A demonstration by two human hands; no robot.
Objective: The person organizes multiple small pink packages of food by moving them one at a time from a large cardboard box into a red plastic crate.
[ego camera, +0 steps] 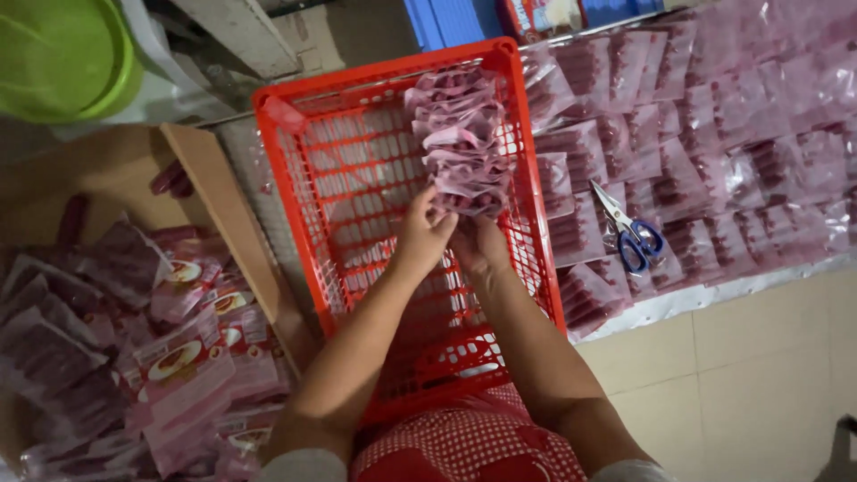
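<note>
A red plastic crate sits in front of me, its mesh bottom mostly bare. Along its right side stands a row of pink sealed packets holding dark red sausages. Both hands are at the near end of that row. My left hand pinches the nearest packet from the left. My right hand grips the same end from below and the right. Both forearms reach in over the crate's near edge.
Many more pink sausage packets lie spread on a silver sheet to the right, with blue-handled scissors on them. A cardboard box at the left holds printed sausage bags. A green basin sits top left. Tiled floor lies bottom right.
</note>
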